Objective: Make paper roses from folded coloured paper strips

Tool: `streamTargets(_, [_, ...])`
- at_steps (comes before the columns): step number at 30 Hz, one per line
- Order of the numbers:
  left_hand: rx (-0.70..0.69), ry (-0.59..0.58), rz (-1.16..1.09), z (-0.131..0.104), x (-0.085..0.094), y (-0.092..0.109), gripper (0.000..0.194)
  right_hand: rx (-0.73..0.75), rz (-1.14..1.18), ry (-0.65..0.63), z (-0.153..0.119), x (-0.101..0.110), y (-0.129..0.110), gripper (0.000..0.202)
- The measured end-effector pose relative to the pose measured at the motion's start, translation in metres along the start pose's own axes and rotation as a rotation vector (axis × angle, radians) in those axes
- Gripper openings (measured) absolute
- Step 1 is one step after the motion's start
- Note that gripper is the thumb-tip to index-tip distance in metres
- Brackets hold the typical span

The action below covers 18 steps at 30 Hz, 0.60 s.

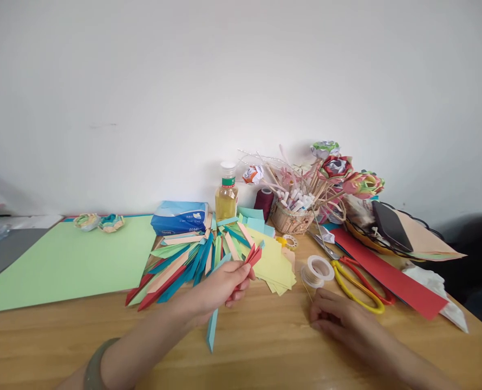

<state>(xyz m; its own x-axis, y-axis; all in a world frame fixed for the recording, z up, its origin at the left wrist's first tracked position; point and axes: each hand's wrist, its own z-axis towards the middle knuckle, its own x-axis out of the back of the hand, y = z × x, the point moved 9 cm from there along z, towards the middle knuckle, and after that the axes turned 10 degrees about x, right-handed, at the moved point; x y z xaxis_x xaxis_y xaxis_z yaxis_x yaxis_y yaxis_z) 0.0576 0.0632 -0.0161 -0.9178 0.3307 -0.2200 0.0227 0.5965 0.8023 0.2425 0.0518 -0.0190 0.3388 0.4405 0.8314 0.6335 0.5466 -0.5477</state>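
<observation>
Pinched between the fingers of my left hand [233, 283] is a folded red paper piece [254, 257], raised in front of the paper pile. A light blue folded strip [212, 331] hangs down below this hand; whether the fingers hold it too is unclear. My right hand [334, 314] rests on the wooden table with its fingers curled, just below a spool of thin thread [318, 271]. A thin thread runs from the spool toward these fingertips, and what they grip is too small to make out. Scissors [357, 287] with yellow and red handles lie right of the spool.
Folded strips [184, 271], yellow sheets [271, 262], a tissue pack [179, 218] and a glue bottle [226, 200] stand centrally. A basket [292, 219] holds paper flowers. Green paper [82, 265] lies left, a red strip [395, 271] right, beside a tray with a phone [391, 226].
</observation>
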Motion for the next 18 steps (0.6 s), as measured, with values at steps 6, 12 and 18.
streamTargets(6, [0.001, 0.005, -0.002, 0.000, 0.000, -0.001, 0.032, 0.043, -0.167, 0.146, 0.000, 0.010, -0.005, 0.019])
streamTargets(12, [-0.008, 0.021, -0.033, -0.001, -0.001, 0.000, 0.034, 0.241, -0.235, 0.460, 0.018, 0.059, -0.045, 0.013])
streamTargets(18, [-0.014, -0.062, -0.011, 0.001, -0.010, 0.000, 0.036, 0.190, 0.002, 0.514, 0.055, 0.074, -0.060, 0.014])
